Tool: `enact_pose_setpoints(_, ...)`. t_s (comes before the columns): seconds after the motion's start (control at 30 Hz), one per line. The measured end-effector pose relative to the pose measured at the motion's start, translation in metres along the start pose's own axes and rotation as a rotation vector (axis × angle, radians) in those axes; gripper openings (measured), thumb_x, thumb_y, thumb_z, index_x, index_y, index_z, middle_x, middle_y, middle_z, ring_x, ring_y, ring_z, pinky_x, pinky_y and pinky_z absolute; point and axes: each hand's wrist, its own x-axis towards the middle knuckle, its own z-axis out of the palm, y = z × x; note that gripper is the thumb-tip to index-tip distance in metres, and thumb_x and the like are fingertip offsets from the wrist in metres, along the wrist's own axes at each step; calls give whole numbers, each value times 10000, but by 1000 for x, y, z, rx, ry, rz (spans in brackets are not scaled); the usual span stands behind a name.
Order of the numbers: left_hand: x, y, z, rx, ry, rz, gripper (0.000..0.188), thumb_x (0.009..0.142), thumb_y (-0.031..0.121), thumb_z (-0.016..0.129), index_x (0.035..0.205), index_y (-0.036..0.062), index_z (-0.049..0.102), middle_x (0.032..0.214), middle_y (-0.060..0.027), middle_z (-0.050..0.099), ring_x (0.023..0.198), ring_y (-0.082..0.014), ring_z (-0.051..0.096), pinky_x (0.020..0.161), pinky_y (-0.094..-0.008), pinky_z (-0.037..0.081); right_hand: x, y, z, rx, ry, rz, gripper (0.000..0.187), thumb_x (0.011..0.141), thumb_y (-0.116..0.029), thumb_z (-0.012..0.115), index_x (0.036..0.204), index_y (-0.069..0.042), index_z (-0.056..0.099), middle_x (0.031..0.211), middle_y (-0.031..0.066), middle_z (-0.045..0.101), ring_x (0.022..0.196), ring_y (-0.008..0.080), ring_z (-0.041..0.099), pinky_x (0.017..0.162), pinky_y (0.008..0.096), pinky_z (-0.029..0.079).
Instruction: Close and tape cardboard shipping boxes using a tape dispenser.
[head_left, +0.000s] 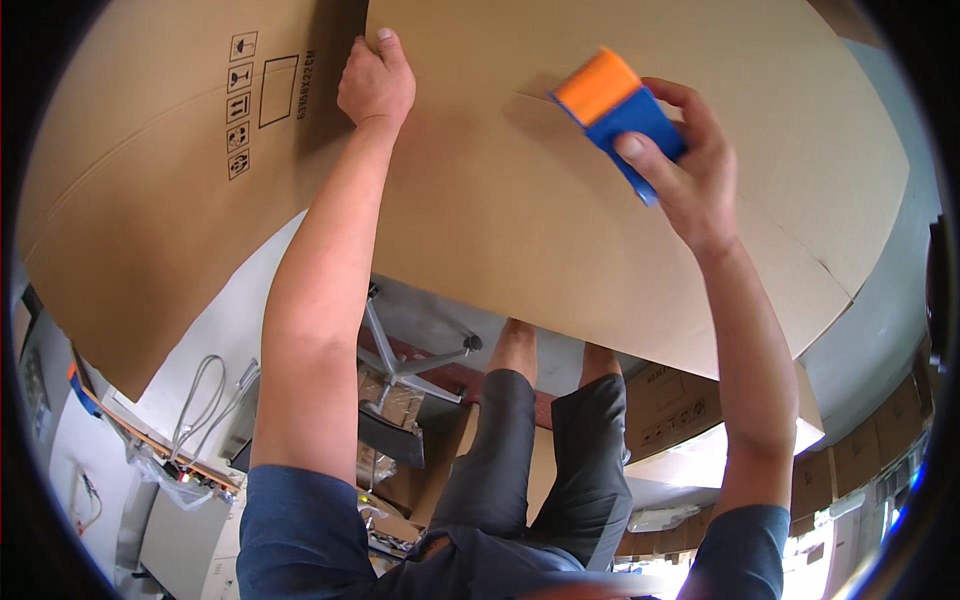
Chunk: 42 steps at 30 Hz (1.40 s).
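The blue-and-orange hand tool (640, 130) is located over the right half of the cardboard panel (600, 240), orange end toward the upper left. Your right hand (705, 170) grips it, thumb across the near face and fingers wrapped around the far side; the orange end is blurred, and contact with the cardboard cannot be confirmed. Your left hand (378, 85) is closed on the panel's left edge, thumb lying against it; most of the finger contact is hidden. Caution: the panel appears broad and flexible, so uneven pressure from the tool could bow it or pull the edge from your left hand. A loosened thumb could let the tool twist and drop. The crease (825, 265) at far right is a likely buckling point under load. The printed cardboard sheet (150, 180), just beside your left hand, could snag if that hand shifts outward. Below, the wheeled chair base (398, 368) stands near your legs (500, 420) — a sideways step could strike it.
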Motion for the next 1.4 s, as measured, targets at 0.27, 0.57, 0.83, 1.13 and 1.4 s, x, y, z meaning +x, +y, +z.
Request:
enact_pose_setpoints(0.27,-77,25,-30,-484,6,207,483,893,387,680,1161,-12,631,1132,-137,664,953,-204,629,782,-317,507,16,24,12,-188,-2,-29,748,647,-526,886,1049,21,572,878,132,690,807,182,681,700,308,567)
enact_pose_setpoints(0.57,-103,78,-19,-1512,-1070,-401,340,937,349,664,967,10,665,846,-40,642,797,-125,563,625,-265,385,25,23,1,-221,-179,45,659,650,-509,889,957,-13,581,808,75,640,728,146,620,621,296,538)
enact_pose_setpoints(0.83,-101,75,-20,-1029,-443,-160,166,888,157,680,835,1,689,733,-31,639,637,-79,523,565,-248,417,28,3,-1,-372,-241,121,517,718,-421,862,884,3,616,731,58,606,657,145,579,598,300,503)
enact_pose_setpoints(1.13,40,-86,-25,-895,34,-311,217,866,169,752,870,-38,689,775,-54,678,676,-130,584,632,-283,478,42,-30,20,-720,-185,78,458,725,-367,818,860,38,652,688,119,621,622,182,605,577,321,506)
enact_pose_setpoints(1.4,42,-93,12,-946,-81,-436,214,860,163,760,896,-38,695,798,-64,682,638,-134,559,599,-304,468,46,-26,29,-749,-161,87,473,719,-365,815,855,57,651,682,131,623,590,191,597,562,332,500)
